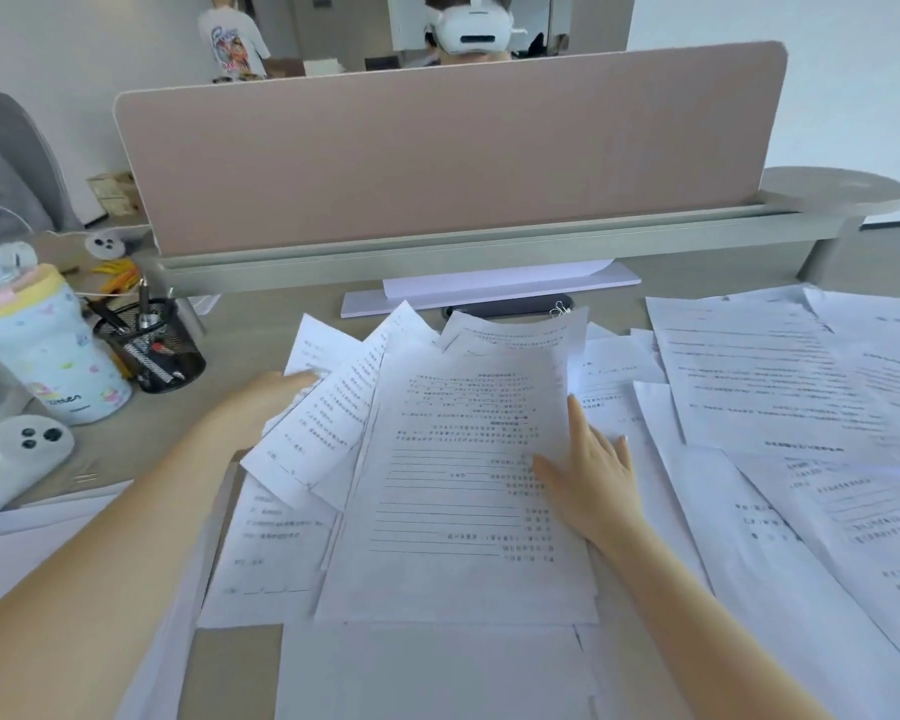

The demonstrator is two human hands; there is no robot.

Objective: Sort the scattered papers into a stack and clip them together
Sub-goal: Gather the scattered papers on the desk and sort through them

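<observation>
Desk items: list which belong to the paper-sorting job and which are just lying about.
Belong to the job:
- middle pile of papers, left hand and right hand on it
- loose papers on the right
- binder clip

Just lying about:
- pen holder
- patterned bottle
- white controller
- pink divider

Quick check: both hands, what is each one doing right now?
Left hand: open, fingers straight, reaching under the fanned sheets.
Right hand: open, flat on the top page, holding nothing.
</observation>
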